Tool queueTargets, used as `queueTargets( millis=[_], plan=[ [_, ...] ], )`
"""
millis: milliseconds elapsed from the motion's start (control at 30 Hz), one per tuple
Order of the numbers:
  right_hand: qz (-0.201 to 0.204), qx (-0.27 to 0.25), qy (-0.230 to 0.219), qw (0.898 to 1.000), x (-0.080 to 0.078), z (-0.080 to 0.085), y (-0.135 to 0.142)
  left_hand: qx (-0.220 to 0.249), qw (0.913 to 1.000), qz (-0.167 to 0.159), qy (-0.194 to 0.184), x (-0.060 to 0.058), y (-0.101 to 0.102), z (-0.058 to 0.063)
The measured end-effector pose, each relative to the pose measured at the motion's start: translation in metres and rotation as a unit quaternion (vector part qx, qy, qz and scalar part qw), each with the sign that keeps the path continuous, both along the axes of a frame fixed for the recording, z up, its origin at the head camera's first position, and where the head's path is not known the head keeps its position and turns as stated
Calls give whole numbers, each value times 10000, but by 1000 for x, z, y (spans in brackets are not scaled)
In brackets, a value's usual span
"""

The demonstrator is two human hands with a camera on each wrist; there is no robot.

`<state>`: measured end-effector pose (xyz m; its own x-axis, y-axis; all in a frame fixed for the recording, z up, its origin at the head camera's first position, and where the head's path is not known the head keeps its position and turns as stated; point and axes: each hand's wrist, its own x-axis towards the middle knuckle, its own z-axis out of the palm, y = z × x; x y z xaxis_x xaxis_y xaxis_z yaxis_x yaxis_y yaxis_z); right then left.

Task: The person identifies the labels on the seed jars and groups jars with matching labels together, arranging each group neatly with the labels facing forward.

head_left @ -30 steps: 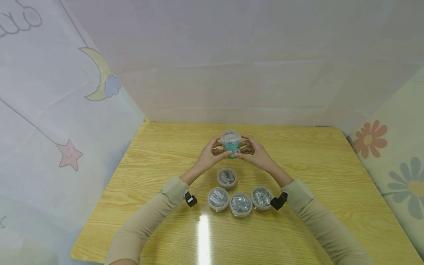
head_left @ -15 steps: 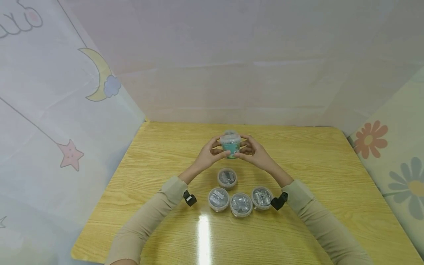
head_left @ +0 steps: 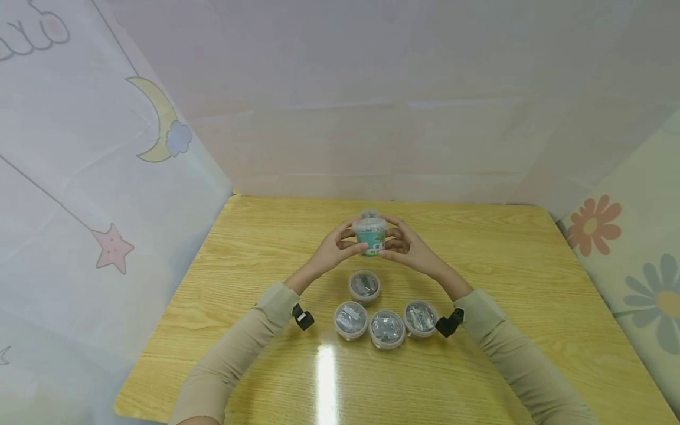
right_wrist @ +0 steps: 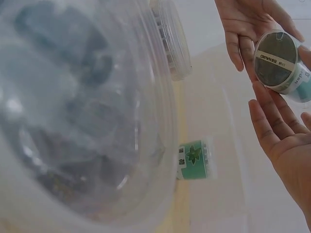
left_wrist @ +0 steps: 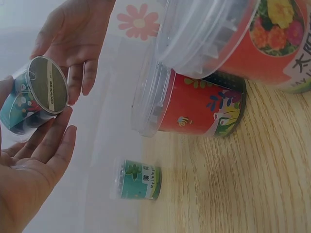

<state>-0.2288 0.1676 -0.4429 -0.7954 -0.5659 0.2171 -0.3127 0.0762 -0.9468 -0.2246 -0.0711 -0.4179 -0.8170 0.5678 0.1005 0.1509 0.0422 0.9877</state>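
Note:
Both hands hold up one small clear plastic tub (head_left: 370,239) with a teal label and a clear lid, above the far middle of the table. My left hand (head_left: 333,251) grips its left side, thumb on the front. My right hand (head_left: 414,251) grips the right side in the same way. From below, both wrist views show the tub's dark round base (left_wrist: 48,86) with a pale printed strip, and my fingers spread around it. A similar teal-labelled tub (right_wrist: 194,160) stands on the table beyond, partly hidden in the head view.
Several lidded tubs with dark contents stand nearer me: one tub (head_left: 365,285) alone, then a left tub (head_left: 350,319), a middle tub (head_left: 387,329) and a right tub (head_left: 421,317). Red labels show on two tubs (left_wrist: 194,109) in the left wrist view. Printed sheets surround the wooden table (head_left: 255,236).
The held tub has turned a little in my hands, so more of the label's picture and white patch faces me. It sits slightly lower in the head view. The tubs on the table stay put.

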Motion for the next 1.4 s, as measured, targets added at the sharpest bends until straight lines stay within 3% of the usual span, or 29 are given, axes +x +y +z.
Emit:
queueTargets(
  millis=[200,600,900,1033,1167,1400],
  plan=[
    [-55,-11,4,10000,2,1,-1,-6,10000,-59,-17,0,-1,0],
    [-594,75,16,9982,5,2,-3,-429,9972,534,308,5,2,6],
    [-707,121,76,9974,18,22,-11,-462,9965,502,474,6,3,6],
    [-710,204,198,9971,17,21,-12,-467,9969,474,420,5,3,6],
    [-657,125,180,9976,10,12,-8,-370,9982,376,285,2,2,2],
    [-362,-165,168,9991,5,5,-3,-6,9995,307,84,-13,0,-21]
  ],
)
